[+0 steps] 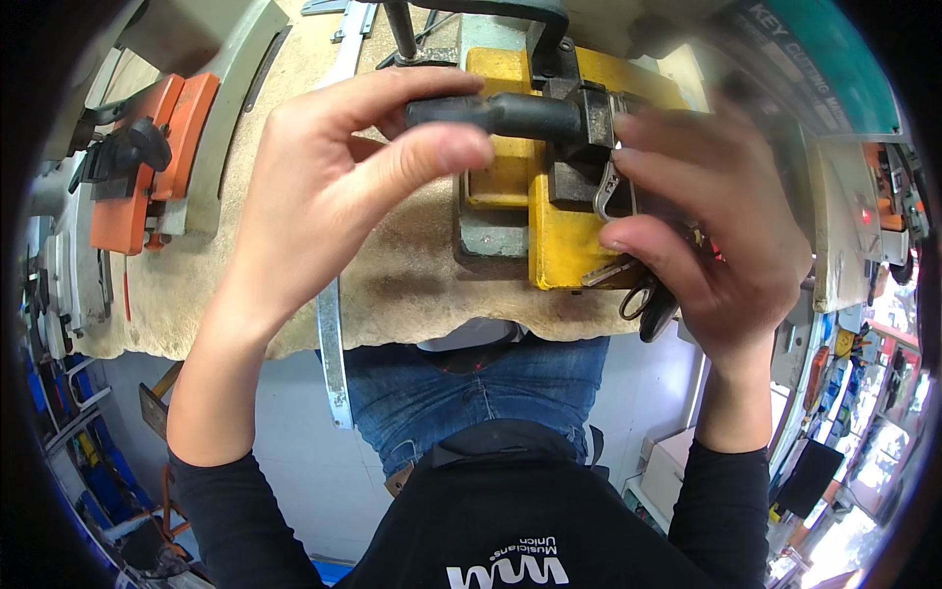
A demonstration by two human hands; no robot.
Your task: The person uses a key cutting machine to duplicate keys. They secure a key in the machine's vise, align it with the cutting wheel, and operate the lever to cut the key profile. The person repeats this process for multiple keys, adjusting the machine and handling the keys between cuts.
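Observation:
A yellow machine (555,260) with a black metal clamp (569,182) sits on a pale green base (491,236). My left hand (334,187) is curled loosely around a black cylindrical handle (535,116) at the clamp, thumb along its near side. My right hand (726,216) has its fingertips on a silver key (606,187) at the clamp's right side, thumb just below it. More keys and a dark fob (655,314) hang under that hand, partly hidden by it. My right fingers are slightly blurred.
An orange machine (113,221) stands at left on the worn worktop (177,304). A long metal strip (334,373) crosses the front edge under my left arm. A metal sliding gauge (355,29) lies behind, a teal panel (834,88) stands at back right, and crowded racks line both sides.

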